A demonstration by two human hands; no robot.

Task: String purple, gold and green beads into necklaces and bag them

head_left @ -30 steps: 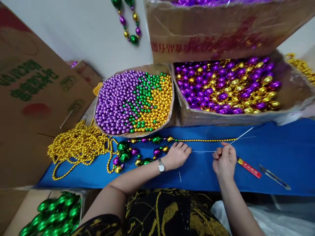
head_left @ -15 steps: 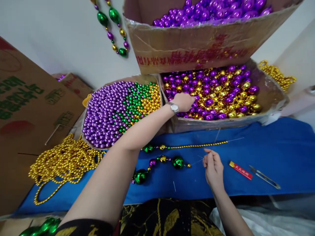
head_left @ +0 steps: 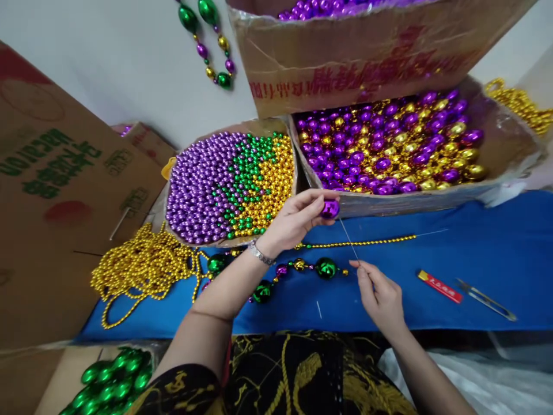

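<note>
Purple bead (head_left: 330, 208) being pinched in left hand (head_left: 292, 220) fingertips, hovering just above blue cloth (head_left: 496, 259), in front of box of purple and gold beads (head_left: 510, 155). Right hand (head_left: 380, 297) pinching thin needle (head_left: 349, 241), tip angling up toward bead. Doing it well — turning bead so hole is facing needle tip, keeping needle steady, sliding bead down toward half-strung strand (head_left: 302, 268) lying near both hands.

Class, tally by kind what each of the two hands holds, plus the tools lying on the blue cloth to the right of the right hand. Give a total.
purple bead, in the left hand grip: 1
needle, in the right hand grip: 1
red stick: 1
snips: 1
Total: 4
</note>
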